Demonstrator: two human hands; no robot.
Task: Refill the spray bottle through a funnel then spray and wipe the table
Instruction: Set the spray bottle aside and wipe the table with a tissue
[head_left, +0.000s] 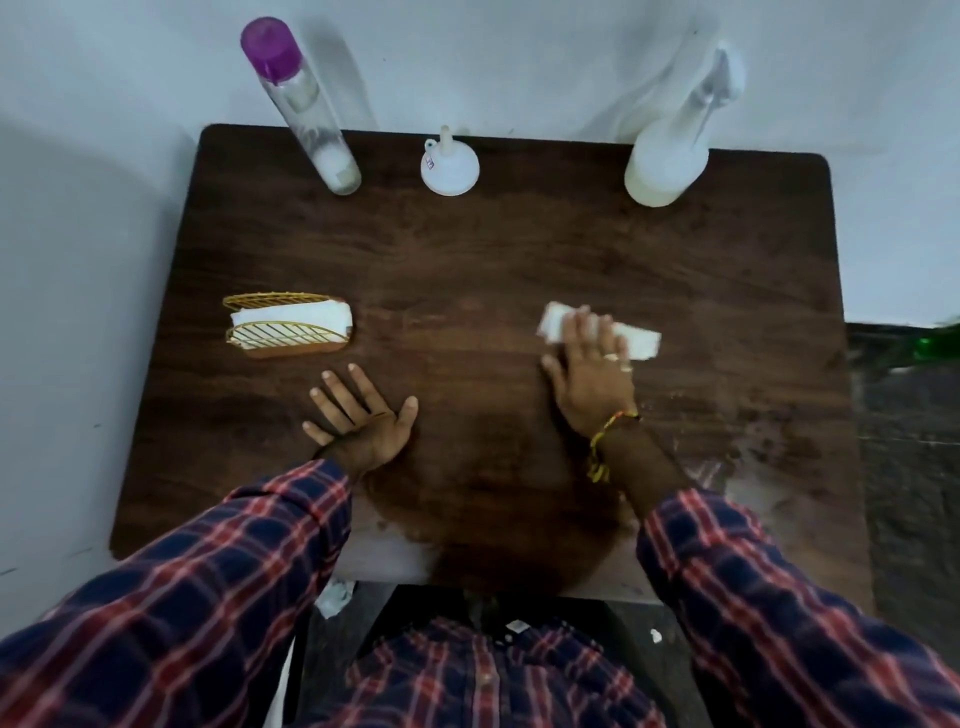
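My right hand (592, 364) presses flat on a folded white tissue (641, 340) on the right half of the dark wooden table (467, 249). My left hand (358, 410) rests open, fingers spread, on the table's left-centre. At the back right stands the white spray bottle (667, 161). A white funnel (449, 166) sits upside down at the back centre. A tall clear bottle with a purple cap (306, 104) stands at the back left.
A gold wire napkin holder (288, 325) with white tissues stands on the left side. Pale walls close in behind and to the left. Crumpled paper (335, 595) lies on the floor below the near edge. The near right surface looks streaked.
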